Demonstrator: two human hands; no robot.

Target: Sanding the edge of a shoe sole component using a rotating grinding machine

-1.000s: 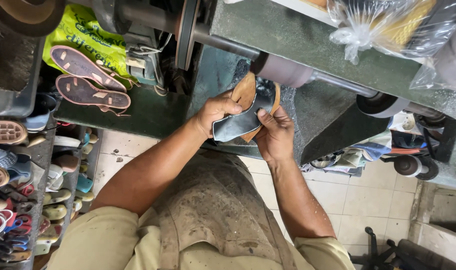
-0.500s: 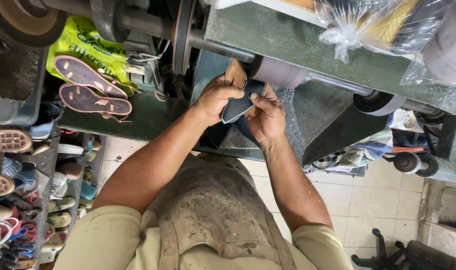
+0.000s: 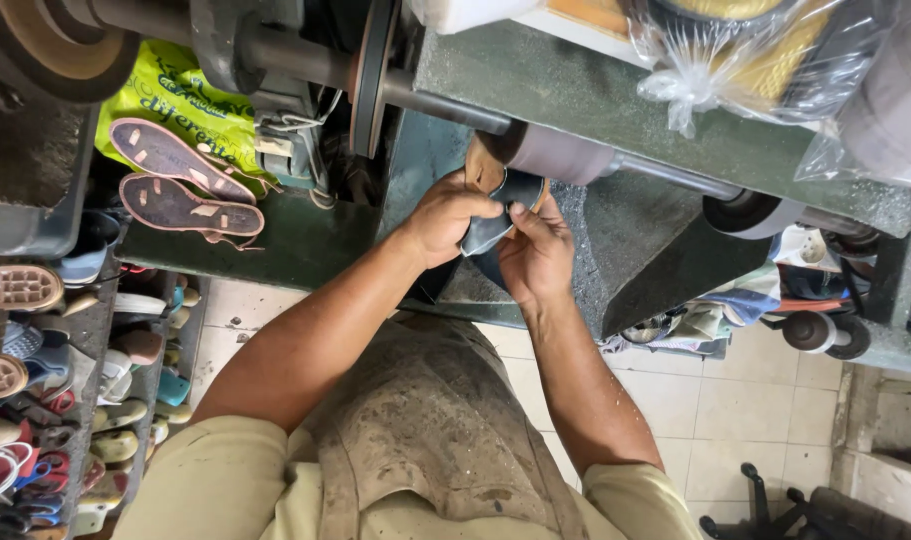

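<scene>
Both my hands grip one shoe (image 3: 497,205) with a tan sole and a dark upper. My left hand (image 3: 443,215) holds its left side and my right hand (image 3: 535,252) holds it from below and the right. The sole's tip is pressed up against the brown sanding drum (image 3: 560,152) on the green grinding machine (image 3: 625,250). My fingers hide most of the shoe's upper.
A steel shaft with a thin disc (image 3: 370,75) runs left of the drum. A pair of sandals (image 3: 180,190) lies soles up by a yellow-green bag (image 3: 180,105). Shelves of shoes (image 3: 35,380) stand at left. Plastic-wrapped items (image 3: 765,50) sit on top, and a tiled floor (image 3: 735,400) lies below.
Both hands lifted the shoe up and away from my body, from below the drum until its sole tip met the sanding drum.
</scene>
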